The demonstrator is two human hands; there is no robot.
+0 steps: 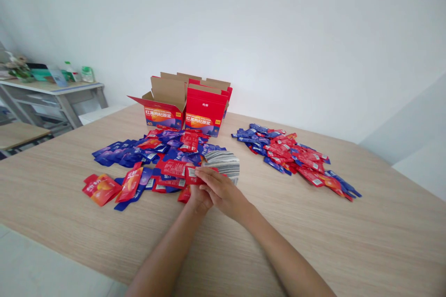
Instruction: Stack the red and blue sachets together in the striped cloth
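Note:
My two hands meet at the near edge of a pile of red and blue-purple sachets. My right hand (226,193) lies over the left, its fingers closed on the end of a red sachet (192,175). Beneath it my left hand (201,200) shows its wrist and part of the palm; its fingers are hidden. Just beyond the hands is a grey-and-white striped thing (225,163), whose kind I cannot make out. Other sachets spread to the left, with a red sachet (130,183) and another red sachet (102,189) at the near left.
Behind the pile stand an open red box (163,115) and a second red box (205,110), with more cartons behind. To the right lies another heap of sachets (284,148) on the wooden table (313,236). A white wall borders the back; a desk (52,86) stands far left.

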